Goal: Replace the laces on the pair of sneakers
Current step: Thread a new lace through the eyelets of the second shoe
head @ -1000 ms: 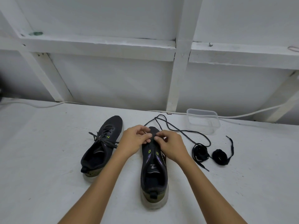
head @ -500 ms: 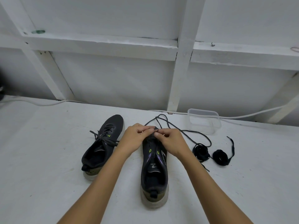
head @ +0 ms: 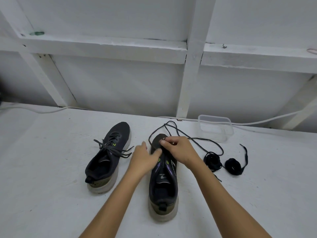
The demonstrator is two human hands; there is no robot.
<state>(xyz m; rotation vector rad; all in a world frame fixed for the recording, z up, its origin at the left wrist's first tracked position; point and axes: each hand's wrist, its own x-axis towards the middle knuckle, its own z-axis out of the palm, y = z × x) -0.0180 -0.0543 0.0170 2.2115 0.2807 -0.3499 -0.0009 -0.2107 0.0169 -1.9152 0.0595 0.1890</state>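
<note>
Lacing the near sneaker, toe pointing at the tabletop's far edge

From the left: the laced sneaker (head: 109, 157) sits toward the left, heel near, toe angled away. Next, the left hand (head: 145, 158) rests fingers loose against the side of the unlaced sneaker (head: 163, 179), which runs straight from near edge to far edge. The right hand (head: 178, 150) is over its toe end, pinching the lace (head: 202, 140), so it is the nearer hand for threading. 2 coiled laces (head: 233, 166) lie further right, with a clear tub (head: 215, 127) behind them.
</note>
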